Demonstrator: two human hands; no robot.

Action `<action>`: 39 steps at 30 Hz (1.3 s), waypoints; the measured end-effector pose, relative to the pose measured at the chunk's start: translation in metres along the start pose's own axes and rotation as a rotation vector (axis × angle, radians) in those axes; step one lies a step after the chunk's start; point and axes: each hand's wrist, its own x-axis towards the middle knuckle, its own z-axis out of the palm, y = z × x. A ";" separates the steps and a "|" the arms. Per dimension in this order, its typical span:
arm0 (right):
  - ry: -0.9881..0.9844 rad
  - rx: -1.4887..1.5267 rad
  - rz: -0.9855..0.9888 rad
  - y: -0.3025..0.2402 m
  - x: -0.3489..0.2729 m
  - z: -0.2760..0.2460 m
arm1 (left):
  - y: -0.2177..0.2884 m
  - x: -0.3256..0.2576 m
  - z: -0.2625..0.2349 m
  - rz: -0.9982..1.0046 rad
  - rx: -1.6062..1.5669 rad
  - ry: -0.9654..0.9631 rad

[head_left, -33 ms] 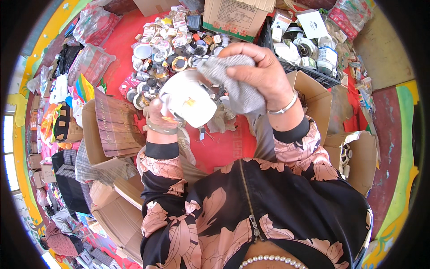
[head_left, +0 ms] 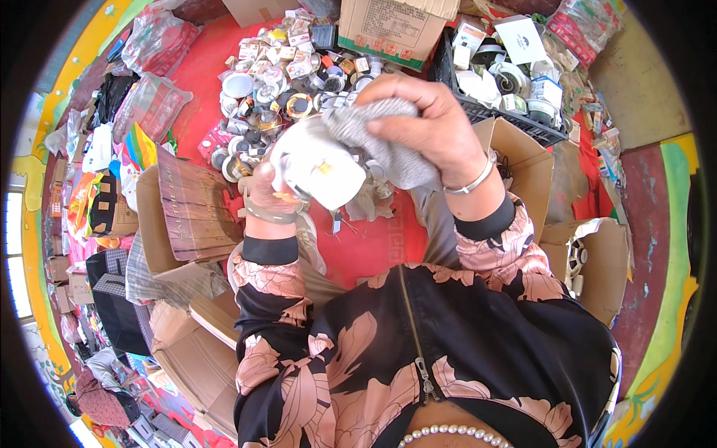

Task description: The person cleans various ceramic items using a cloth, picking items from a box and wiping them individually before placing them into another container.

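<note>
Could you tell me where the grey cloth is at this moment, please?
In the head view, the grey cloth sits at upper centre, gripped in the right hand and pressed against the white object held by the left hand.

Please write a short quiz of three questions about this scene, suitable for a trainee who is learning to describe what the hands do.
1. True or false: the right hand presses a grey cloth on a white round object.
2. Which hand holds the white round object from below? A) left hand B) right hand
3. Fill in: the black crate of white parts stands to the person's ____.

Key: 1 true; 2 A; 3 right
</note>
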 end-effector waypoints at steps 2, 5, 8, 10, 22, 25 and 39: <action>-0.027 -0.307 -0.058 0.005 0.002 0.007 | -0.001 0.006 -0.008 -0.025 0.129 0.000; 0.062 -0.647 -0.094 0.015 0.002 0.007 | -0.002 0.008 -0.002 -0.064 0.297 0.012; 0.047 -0.570 -0.106 0.016 0.002 0.008 | -0.002 0.010 -0.008 -0.134 0.411 -0.027; -0.002 -0.461 -0.089 0.017 0.003 0.005 | -0.003 0.011 0.004 -0.160 0.451 -0.007; 0.480 0.095 0.347 0.047 0.013 -0.054 | 0.005 0.020 0.029 0.341 1.727 0.299; 0.240 -0.609 0.252 0.057 0.015 -0.033 | 0.003 0.019 0.029 0.396 1.904 0.263; 0.426 0.314 0.524 0.066 0.018 -0.005 | 0.025 0.014 -0.010 0.740 0.503 0.797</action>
